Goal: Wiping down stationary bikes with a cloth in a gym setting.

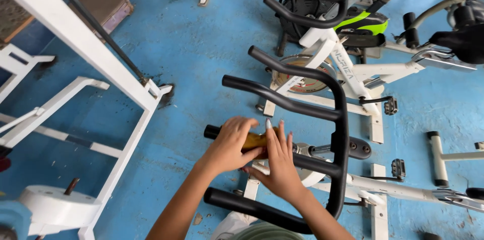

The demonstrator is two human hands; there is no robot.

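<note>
Low in the middle of the frame, the left hand (229, 144) is curled around a short brown bar with a black end cap (252, 141). The right hand (280, 162) lies flat against that bar, fingers straight and pressed together. The bar sits inside the black looped metal handlebars (339, 134) of a white exercise bike (403, 189) on the blue floor (191, 43).

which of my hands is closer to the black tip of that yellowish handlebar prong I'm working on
Left. Your left hand wraps the yellowish prong right beside its black tip. Your right hand rests farther along the prong, on the side away from the tip.
</note>
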